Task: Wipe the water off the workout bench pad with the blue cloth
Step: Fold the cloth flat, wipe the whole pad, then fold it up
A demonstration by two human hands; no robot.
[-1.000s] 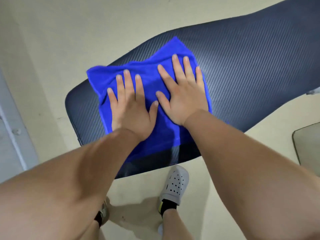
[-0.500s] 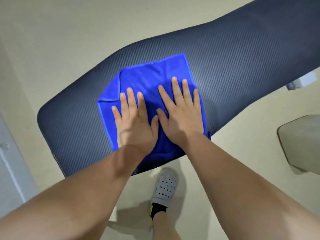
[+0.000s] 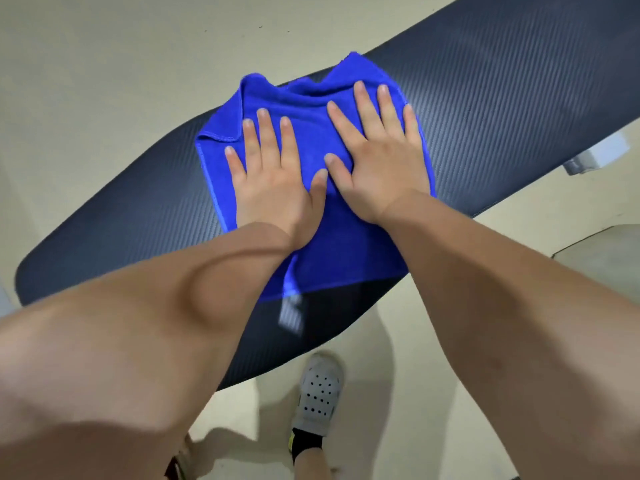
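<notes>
1. Nearest me, down on the floor [image 3: 104, 81], my white perforated shoe [image 3: 320, 391] stands just beside the near edge of the bench pad [image 3: 502, 109], and both my forearms reach out over that edge.
2. On the pad, the blue cloth [image 3: 311, 109] lies across its width — near hem by the pad's near edge, far corners bunched and poking over the far edge.
3. My left hand [image 3: 273, 188] is wide and flat, palm down on the cloth's left half, grasping nothing.
4. My right hand [image 3: 377, 168] is the same — fingers spread, pressed flat on the right half, thumb just beside my left thumb.
5. I judge this to be mid-wipe: both palms are pushing the cloth along the pad. I cannot make out any water on the ribbed surface, so I cannot say how much remains.
6. The next move calls for steady downward pressure while sliding on along the pad, and for flattening the rumpled far edge so the whole cloth touches.
7. Against half a second ago, the cloth sits further right along the pad, with much more bare pad on its left, and its far edge, then smooth, is now ruffled.
8. Farther right, a pale bracket [image 3: 602, 152] shows beneath the pad.
</notes>
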